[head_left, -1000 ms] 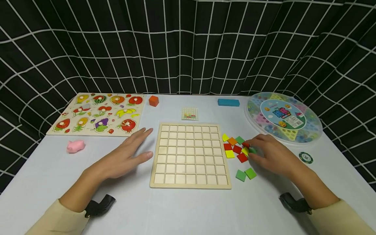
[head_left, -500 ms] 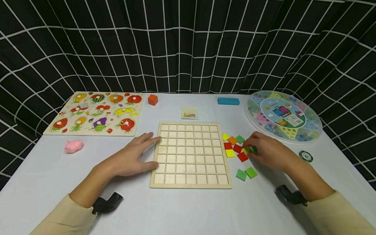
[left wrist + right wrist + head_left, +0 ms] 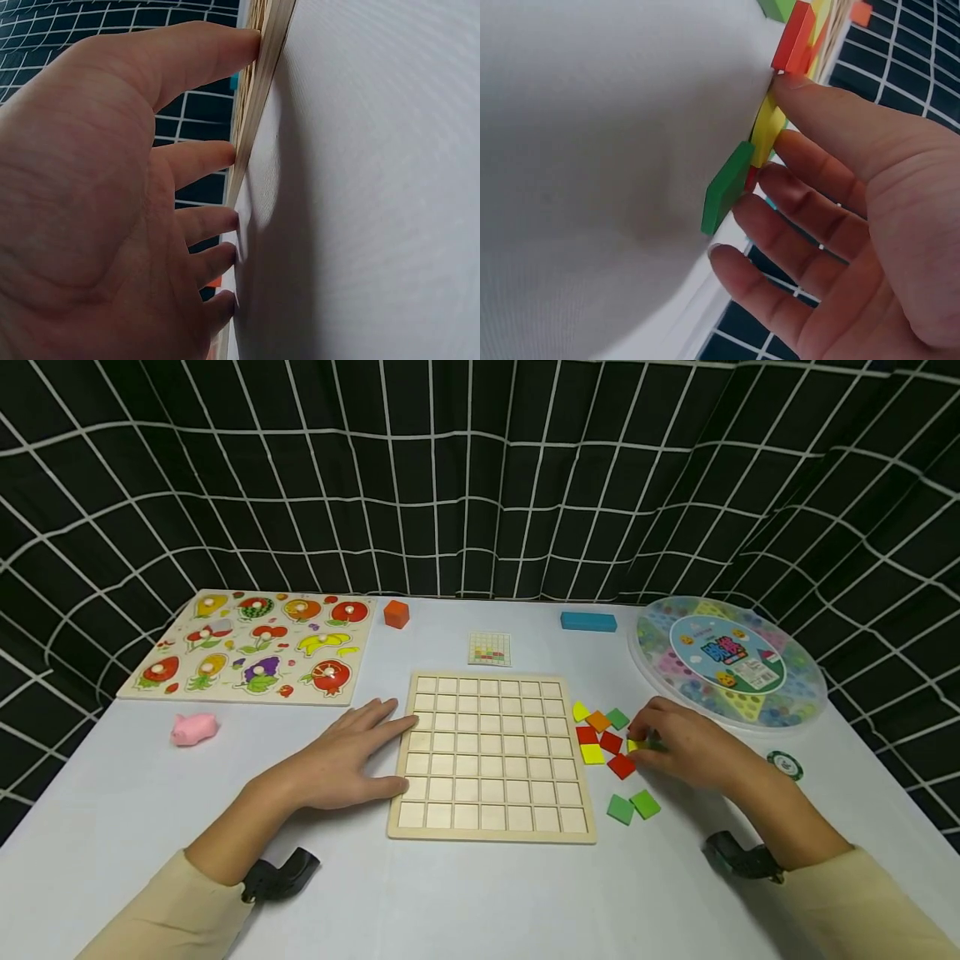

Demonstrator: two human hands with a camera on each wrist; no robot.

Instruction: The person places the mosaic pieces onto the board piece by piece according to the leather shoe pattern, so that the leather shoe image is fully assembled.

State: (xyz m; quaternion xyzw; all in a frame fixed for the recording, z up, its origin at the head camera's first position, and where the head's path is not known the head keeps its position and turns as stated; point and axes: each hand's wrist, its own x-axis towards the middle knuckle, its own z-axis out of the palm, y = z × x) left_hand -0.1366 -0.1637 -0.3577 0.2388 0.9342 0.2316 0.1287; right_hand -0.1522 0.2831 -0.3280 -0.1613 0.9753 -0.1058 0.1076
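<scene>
A wooden grid board [image 3: 491,838] lies flat in the middle of the table. My left hand [image 3: 330,768] is spread at its left side, with thumb and index finger touching the rim; the left wrist view shows the fingers [image 3: 206,161] fairly straight. At the loose square tiles to the board's right, my right hand [image 3: 686,747] has curled fingers. Thumb and index appear to pinch a yellow tile [image 3: 766,135] at its edges. A green tile [image 3: 729,184] lies beside the fingers, and a red tile [image 3: 793,37] is by the thumb tip. Fingers partly hide the tiles beneath.
A fruit puzzle board [image 3: 243,693] and a pink pig [image 3: 194,728] lie left. Behind the grid board are an orange cube [image 3: 396,614], a pattern card [image 3: 490,649] and a blue block [image 3: 588,622]. A round plastic case [image 3: 652,689] and a chip [image 3: 784,765] are right.
My left hand has moved right until its fingertips reach the board's rim. The right hand stays at the tiles; a red tile visible at its fingertips earlier is now hidden in the head view.
</scene>
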